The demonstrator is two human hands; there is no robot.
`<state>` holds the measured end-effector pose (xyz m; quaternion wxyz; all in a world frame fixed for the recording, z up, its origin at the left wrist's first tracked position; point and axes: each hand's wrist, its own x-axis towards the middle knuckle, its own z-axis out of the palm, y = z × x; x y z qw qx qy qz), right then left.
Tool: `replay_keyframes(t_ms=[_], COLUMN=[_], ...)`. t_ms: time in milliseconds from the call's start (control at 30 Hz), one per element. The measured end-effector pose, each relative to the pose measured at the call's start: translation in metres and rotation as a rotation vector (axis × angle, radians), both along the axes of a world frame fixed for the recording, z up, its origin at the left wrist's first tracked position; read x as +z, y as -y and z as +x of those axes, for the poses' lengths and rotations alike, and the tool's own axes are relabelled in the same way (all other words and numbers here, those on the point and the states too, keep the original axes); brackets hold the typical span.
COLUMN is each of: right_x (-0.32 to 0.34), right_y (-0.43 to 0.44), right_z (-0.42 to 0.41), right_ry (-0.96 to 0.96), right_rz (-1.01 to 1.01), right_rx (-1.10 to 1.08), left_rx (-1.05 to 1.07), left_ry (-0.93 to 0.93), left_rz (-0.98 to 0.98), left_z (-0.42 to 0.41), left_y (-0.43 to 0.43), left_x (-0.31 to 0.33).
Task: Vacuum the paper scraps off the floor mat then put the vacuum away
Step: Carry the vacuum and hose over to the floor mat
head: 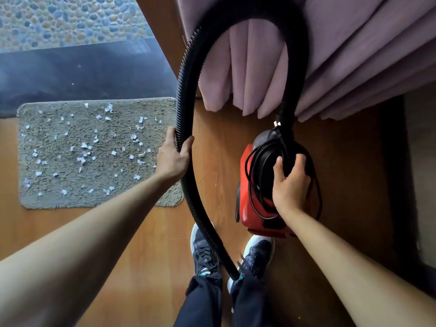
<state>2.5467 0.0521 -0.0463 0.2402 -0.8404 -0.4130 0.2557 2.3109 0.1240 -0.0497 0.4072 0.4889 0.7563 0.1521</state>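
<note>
My left hand wraps the floppy hose by the mat's right edge. My right hand clasps the vacuum's top; it's rigid and probably weighty.

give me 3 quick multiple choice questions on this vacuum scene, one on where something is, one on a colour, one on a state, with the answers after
1. The floor mat lies
A left of the vacuum
B right of it
C under it

2. The vacuum body is
A blue
B red
C green

3. The left hand
A rests flat on the mat
B grips the hose
C hangs empty

Answers:
1 A, the mat sits left of the vacuum in the head view.
2 B, its casing is red.
3 B, the hand curls round the black hose.
</note>
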Motion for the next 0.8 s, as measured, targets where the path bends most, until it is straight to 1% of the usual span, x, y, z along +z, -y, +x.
replay_keyframes(t_ms=[200, 333, 500, 700, 800], right_x=[-0.038, -0.059, -0.074, -0.084, -0.085], right_y=[-0.009, -0.011, -0.012, -0.014, -0.016], right_z=[0.001, 0.005, 0.008, 0.012, 0.013], right_ry=[0.003, -0.006, -0.035, -0.058, -0.06], right_rz=[0.014, 0.012, -0.007, 0.0, -0.004], right_rx=[-0.016, -0.036, -0.027, -0.024, -0.023], left_rx=[-0.029, -0.04, -0.042, -0.02, 0.01], left_ry=[-0.035, -0.046, -0.06, -0.049, -0.022], left_rz=[-0.03, -0.012, -0.034, -0.052, -0.092], left_z=[0.013, 0.015, 0.02, 0.025, 0.03], left_y=[0.0, -0.005, -0.016, -0.021, -0.024], left_x=[-0.041, -0.063, -0.075, -0.086, -0.09])
